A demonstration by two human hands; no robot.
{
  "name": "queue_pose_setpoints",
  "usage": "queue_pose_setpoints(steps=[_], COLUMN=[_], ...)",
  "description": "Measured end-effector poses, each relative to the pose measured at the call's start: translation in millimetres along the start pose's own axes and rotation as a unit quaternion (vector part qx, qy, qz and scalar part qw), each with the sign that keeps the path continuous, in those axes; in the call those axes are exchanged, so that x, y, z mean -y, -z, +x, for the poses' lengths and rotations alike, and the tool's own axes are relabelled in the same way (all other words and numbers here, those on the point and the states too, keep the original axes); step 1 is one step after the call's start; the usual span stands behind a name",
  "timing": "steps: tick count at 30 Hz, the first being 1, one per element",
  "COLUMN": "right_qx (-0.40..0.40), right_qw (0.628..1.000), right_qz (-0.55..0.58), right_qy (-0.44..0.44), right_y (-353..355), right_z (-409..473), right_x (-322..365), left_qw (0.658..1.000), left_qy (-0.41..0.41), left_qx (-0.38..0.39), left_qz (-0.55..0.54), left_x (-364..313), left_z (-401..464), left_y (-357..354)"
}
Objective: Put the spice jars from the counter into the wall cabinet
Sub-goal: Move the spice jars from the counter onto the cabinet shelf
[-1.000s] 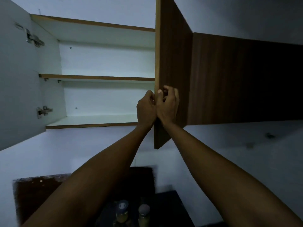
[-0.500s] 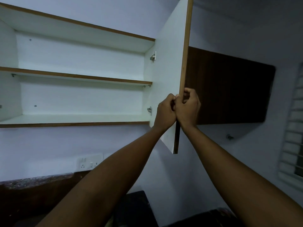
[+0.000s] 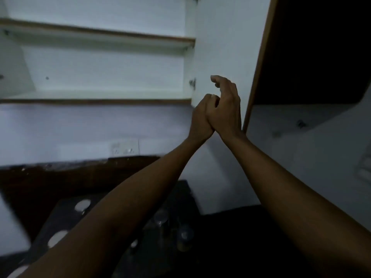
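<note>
Two hands were up high, close together, in front of the white inside of the open cabinet door [image 3: 226,47]. The right hand [image 3: 225,109] had its fingers loose and a bit bent, and it held nothing. The left hand [image 3: 201,119] sat just behind it, touching it, with fingers curled in; the picture was too blurry and too hidden to tell if anything was in it. The wall cabinet [image 3: 96,65] stood open with its shelves bare. The spice jars [image 3: 183,237] were far below the hands, down on the dark bench [image 3: 230,237], between the two arms. They were dim and fuzzy, so I could not count them well. What could go wrong? The room was dark and the jars looked small and smooth, so a hand coming down fast might knock one over or let it slip. The jars stood close together, so grabbing one might bump the next. The open door hung near the head and arms, and lifting a jar up might hit its edge. The jars were not in the cabinet yet.
</note>
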State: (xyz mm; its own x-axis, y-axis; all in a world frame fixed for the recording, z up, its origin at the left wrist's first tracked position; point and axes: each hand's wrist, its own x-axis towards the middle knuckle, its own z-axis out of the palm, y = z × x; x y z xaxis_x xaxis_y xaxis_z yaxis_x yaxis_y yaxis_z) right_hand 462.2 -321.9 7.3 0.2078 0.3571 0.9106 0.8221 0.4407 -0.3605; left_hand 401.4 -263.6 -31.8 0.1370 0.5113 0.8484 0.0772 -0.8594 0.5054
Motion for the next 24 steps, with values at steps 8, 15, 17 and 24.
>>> queue_pose_setpoints(steps=[8, 15, 17, 24], right_qx=[0.243, 0.426, 0.47, 0.575], right_qw=[0.949, 0.846, 0.82, 0.731], right_qz=[0.033, 0.014, -0.005, -0.03], right_qy=[-0.198, -0.319, -0.326, -0.366], right_y=[-138, -264, -289, -331], right_z=[-175, -329, -369, -449], right_x=[-24, -4, -2, 7], left_qw=[0.973, 0.892, 0.849, 0.73], left_qy=[0.19, 0.336, 0.376, 0.452], left_qx=[0.108, 0.234, 0.283, 0.447], left_qz=[0.074, 0.192, 0.239, 0.251], left_x=[137, 240, 263, 312], left_z=[-156, -282, -312, -387], left_y=[96, 198, 220, 249])
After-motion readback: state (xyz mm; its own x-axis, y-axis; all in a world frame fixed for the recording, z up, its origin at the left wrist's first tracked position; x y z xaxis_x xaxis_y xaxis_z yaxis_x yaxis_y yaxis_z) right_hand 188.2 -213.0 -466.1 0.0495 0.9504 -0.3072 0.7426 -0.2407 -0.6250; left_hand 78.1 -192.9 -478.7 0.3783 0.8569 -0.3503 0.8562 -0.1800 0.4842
